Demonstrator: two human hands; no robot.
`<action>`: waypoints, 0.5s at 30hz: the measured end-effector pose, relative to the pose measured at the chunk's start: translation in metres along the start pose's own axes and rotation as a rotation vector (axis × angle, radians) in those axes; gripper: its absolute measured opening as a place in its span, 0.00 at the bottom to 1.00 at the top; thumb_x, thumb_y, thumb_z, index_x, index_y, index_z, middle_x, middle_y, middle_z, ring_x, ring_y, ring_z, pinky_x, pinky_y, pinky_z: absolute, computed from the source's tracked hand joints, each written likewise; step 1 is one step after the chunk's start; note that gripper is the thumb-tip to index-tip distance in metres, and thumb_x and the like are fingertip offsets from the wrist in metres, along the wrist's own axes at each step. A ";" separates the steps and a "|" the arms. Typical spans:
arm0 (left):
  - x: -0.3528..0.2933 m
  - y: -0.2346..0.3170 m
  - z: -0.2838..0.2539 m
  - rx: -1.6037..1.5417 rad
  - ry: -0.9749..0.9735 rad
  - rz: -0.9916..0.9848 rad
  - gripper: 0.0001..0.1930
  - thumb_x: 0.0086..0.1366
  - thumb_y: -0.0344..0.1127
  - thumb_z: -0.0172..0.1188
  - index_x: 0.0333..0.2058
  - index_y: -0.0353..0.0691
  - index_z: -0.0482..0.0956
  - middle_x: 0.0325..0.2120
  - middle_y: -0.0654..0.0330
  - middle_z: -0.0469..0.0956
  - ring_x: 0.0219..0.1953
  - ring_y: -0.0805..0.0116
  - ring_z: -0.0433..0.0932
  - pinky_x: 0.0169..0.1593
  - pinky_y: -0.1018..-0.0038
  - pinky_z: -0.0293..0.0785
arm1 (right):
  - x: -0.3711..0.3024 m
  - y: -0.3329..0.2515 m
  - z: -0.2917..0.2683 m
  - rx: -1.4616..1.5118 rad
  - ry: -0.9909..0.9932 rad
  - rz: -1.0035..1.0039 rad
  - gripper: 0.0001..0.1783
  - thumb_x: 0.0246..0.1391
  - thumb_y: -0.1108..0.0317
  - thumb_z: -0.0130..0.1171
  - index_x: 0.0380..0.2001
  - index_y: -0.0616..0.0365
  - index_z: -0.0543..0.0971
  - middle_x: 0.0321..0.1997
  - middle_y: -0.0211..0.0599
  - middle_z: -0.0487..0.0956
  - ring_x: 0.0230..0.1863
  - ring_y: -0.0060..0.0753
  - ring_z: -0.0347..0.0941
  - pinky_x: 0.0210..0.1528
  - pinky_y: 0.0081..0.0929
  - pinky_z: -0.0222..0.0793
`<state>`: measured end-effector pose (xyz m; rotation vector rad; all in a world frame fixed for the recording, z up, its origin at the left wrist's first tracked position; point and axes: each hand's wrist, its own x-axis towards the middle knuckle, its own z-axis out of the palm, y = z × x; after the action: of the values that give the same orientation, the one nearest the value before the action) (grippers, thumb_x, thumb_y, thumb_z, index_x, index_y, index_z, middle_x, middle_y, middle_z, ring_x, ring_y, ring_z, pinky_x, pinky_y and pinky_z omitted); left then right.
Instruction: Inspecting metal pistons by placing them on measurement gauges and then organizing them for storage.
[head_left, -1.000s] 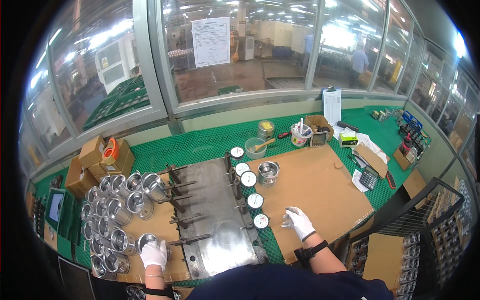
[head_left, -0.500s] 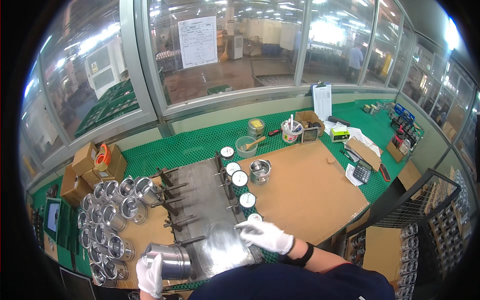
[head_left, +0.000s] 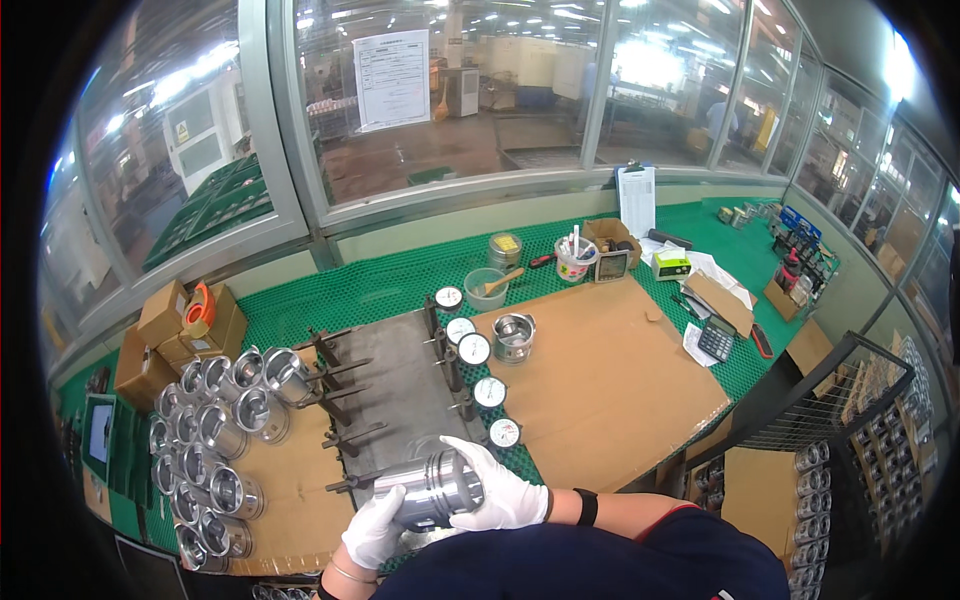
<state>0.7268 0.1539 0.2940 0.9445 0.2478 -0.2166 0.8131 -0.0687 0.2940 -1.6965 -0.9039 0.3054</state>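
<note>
A shiny metal piston (head_left: 425, 492) lies on its side between my two white-gloved hands, just above the near end of the grey metal plate (head_left: 395, 385). My left hand (head_left: 376, 528) grips its left lower side. My right hand (head_left: 497, 487) wraps round the ringed right end, with the thumb underneath and the fingers over the top. Dark metal stops and rods line the left edge of the plate. Several round white dial gauges (head_left: 474, 348) stand along its right edge. Another piston (head_left: 513, 339) stands upright on the cardboard right of the gauges.
Many pistons (head_left: 220, 430) crowd the cardboard at left, beside brown boxes (head_left: 190, 325). Along the back are a clear bowl with a brush (head_left: 487, 287), a tin (head_left: 505, 249), a pen tub (head_left: 575, 259) and a clipboard (head_left: 636, 200). A calculator (head_left: 716, 339) lies at right, near a wire rack (head_left: 810, 400).
My left hand has carried the piston rightward to the near end of the plate. My right hand has come down and left and taken hold of its other end.
</note>
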 end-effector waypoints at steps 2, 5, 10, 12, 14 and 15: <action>0.007 -0.011 -0.019 0.589 0.091 0.002 0.33 0.70 0.48 0.54 0.63 0.28 0.59 0.57 0.47 0.71 0.58 0.60 0.72 0.64 0.66 0.65 | 0.003 -0.004 -0.006 -0.184 -0.065 0.045 0.62 0.38 0.53 0.73 0.71 0.58 0.49 0.64 0.57 0.59 0.65 0.59 0.58 0.68 0.44 0.55; 0.002 -0.008 -0.015 1.018 0.176 0.082 0.44 0.59 0.47 0.66 0.64 0.26 0.52 0.55 0.42 0.71 0.56 0.53 0.74 0.60 0.66 0.70 | 0.010 -0.014 -0.008 -0.417 -0.097 0.074 0.56 0.39 0.50 0.71 0.69 0.56 0.56 0.57 0.58 0.65 0.54 0.62 0.67 0.58 0.47 0.65; 0.012 -0.011 -0.007 1.377 0.060 0.342 0.57 0.42 0.43 0.79 0.65 0.31 0.49 0.57 0.41 0.68 0.54 0.49 0.75 0.57 0.61 0.74 | 0.025 -0.022 0.005 -0.766 -0.232 0.088 0.51 0.39 0.51 0.65 0.68 0.53 0.61 0.53 0.55 0.69 0.42 0.56 0.73 0.46 0.44 0.72; 0.017 -0.009 0.005 1.604 0.015 0.680 0.57 0.41 0.44 0.79 0.63 0.32 0.51 0.57 0.39 0.67 0.55 0.40 0.73 0.57 0.56 0.73 | 0.032 -0.016 0.014 -0.763 -0.188 0.043 0.45 0.38 0.52 0.64 0.63 0.54 0.67 0.52 0.52 0.71 0.42 0.53 0.73 0.44 0.42 0.73; 0.024 -0.025 -0.010 1.603 -0.024 0.747 0.54 0.39 0.45 0.79 0.61 0.33 0.54 0.58 0.36 0.65 0.57 0.33 0.69 0.59 0.53 0.70 | 0.038 -0.011 0.021 -0.862 -0.204 -0.006 0.37 0.39 0.51 0.63 0.54 0.56 0.74 0.50 0.50 0.72 0.42 0.51 0.73 0.43 0.41 0.73; 0.024 -0.028 -0.008 1.626 0.027 0.817 0.51 0.43 0.45 0.77 0.62 0.35 0.56 0.60 0.36 0.63 0.54 0.36 0.72 0.59 0.55 0.71 | 0.039 -0.010 0.022 -0.832 -0.160 -0.049 0.31 0.40 0.50 0.63 0.48 0.56 0.77 0.49 0.48 0.72 0.40 0.50 0.73 0.42 0.40 0.73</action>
<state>0.7409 0.1425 0.2607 2.5536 -0.4090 0.4589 0.8212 -0.0250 0.3052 -2.4225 -1.2978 0.0164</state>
